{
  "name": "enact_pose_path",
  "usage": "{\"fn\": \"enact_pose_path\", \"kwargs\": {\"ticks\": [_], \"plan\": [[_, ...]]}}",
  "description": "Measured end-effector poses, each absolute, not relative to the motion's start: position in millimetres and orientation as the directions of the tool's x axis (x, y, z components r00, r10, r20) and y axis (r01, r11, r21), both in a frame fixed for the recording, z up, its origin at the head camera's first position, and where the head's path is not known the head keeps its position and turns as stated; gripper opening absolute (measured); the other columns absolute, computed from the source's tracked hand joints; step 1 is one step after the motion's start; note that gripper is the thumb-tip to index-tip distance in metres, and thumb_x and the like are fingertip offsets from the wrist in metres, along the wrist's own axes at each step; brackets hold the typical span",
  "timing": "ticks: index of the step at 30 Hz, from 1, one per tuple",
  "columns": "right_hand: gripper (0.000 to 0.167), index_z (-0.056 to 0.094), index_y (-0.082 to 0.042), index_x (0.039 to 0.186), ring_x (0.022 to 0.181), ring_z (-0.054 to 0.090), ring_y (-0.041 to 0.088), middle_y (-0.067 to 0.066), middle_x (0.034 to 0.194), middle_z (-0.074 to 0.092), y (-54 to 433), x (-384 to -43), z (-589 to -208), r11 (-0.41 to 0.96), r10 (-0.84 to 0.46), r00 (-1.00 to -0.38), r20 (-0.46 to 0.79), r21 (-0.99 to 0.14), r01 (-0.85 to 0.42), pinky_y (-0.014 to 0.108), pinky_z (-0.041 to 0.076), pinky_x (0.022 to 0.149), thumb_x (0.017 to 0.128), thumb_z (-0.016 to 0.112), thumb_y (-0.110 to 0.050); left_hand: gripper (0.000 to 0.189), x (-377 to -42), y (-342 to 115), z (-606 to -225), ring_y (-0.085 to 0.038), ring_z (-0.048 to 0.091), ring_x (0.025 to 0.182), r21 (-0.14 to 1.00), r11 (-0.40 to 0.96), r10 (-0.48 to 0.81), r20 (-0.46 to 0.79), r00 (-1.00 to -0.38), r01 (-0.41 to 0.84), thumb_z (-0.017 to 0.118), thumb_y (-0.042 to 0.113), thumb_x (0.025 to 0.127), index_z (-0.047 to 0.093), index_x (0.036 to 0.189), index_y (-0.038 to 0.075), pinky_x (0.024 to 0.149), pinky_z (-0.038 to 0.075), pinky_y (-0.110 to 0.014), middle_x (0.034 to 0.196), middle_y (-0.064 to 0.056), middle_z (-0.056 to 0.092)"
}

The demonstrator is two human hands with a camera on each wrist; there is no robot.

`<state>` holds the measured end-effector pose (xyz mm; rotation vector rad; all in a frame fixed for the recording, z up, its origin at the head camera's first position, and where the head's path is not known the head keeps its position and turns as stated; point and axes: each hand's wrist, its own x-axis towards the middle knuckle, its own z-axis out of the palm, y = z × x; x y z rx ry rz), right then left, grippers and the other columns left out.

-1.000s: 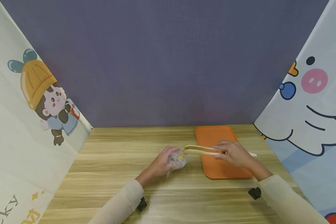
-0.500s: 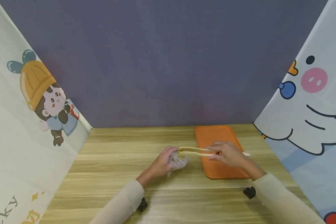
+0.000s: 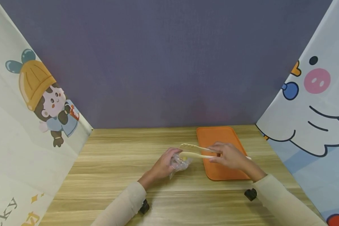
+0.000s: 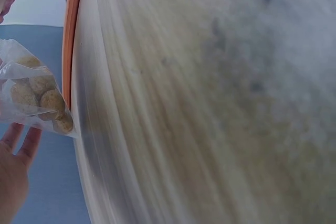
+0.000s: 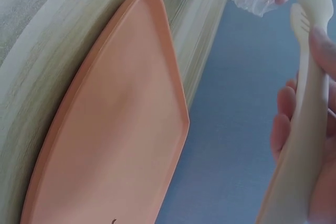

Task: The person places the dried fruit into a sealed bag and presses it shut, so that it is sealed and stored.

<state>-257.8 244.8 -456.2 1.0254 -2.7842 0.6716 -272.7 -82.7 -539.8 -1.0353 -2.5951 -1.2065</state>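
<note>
My left hand (image 3: 161, 164) grips a clear plastic bag (image 3: 180, 164) above the table. In the left wrist view, several round brown balls (image 4: 41, 95) with a rough look sit low in the bag, with left fingers beneath it. A pair of cream tongs (image 3: 199, 155) is held in my right hand (image 3: 229, 155), thumb on one arm and fingers on the other. The tong tips are spread apart at the mouth of the bag, the lower one close by the left fingers. Nothing shows between them. Whether the lower tip is inside the bag, I cannot tell.
An orange tray (image 3: 214, 136) lies on the wood-grain table (image 3: 130, 147) at the right, partly under my right hand. A grey-purple panel (image 3: 169, 62) stands behind the table, with printed cloths (image 3: 325, 103) at both sides.
My right hand has moved left, bringing the tongs to the bag. Since half a second ago the tong tips have spread wider and the upper one has risen. The left hand stays almost still.
</note>
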Motion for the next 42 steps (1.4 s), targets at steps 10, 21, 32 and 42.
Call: {"fn": "enact_pose_path", "kwargs": {"ticks": [10,21,32,42], "plan": [[0.053,0.066,-0.006,0.135,0.070,0.048,0.002,0.007,0.115,0.070,258.3,-256.2,-458.3,0.737,-0.456,-0.855,0.247,-0.433,-0.518,0.022,0.043,0.057,0.087,0.079,-0.025,0.072,-272.6,-87.3,-541.1,-0.019,0.052,0.135,0.660,0.468,0.525,0.328,-0.785,0.588,0.064,-0.013,0.076,0.052,0.143,0.012,0.115,0.045,-0.041,0.142,-0.003,0.056],[0.062,0.063,0.000,0.136,0.069,0.051,0.008,0.015,0.115,0.069,289.3,-254.3,-468.6,0.839,-0.278,-0.927,0.251,-0.406,-0.361,0.023,0.043,0.056,0.089,0.076,-0.039,0.072,-273.4,-90.7,-541.7,-0.020,0.053,0.135,0.664,0.471,0.521,0.323,-0.790,0.581,0.065,-0.009,0.077,0.052,0.144,0.014,0.115,0.045,-0.042,0.143,-0.002,0.055],[0.062,0.061,0.007,0.134,0.064,0.049,0.012,0.026,0.108,0.067,331.4,-249.0,-483.9,0.882,-0.113,-0.937,0.330,-0.401,-0.248,0.024,0.037,0.052,0.088,0.079,-0.031,0.070,-273.2,-90.9,-539.0,-0.020,0.052,0.136,0.665,0.484,0.521,0.303,-0.798,0.568,0.065,-0.007,0.079,0.051,0.144,0.014,0.116,0.044,-0.042,0.144,-0.002,0.055],[0.061,0.059,0.012,0.132,0.098,0.063,0.053,0.039,0.122,0.063,370.4,-241.5,-498.0,0.883,0.018,-0.963,0.267,-0.455,-0.110,0.062,0.052,0.077,0.093,0.073,-0.033,0.071,-276.6,-88.5,-538.3,-0.020,0.052,0.135,0.672,0.462,0.530,0.315,-0.788,0.579,0.063,-0.009,0.078,0.052,0.143,0.013,0.114,0.046,-0.042,0.144,-0.003,0.054]]}}
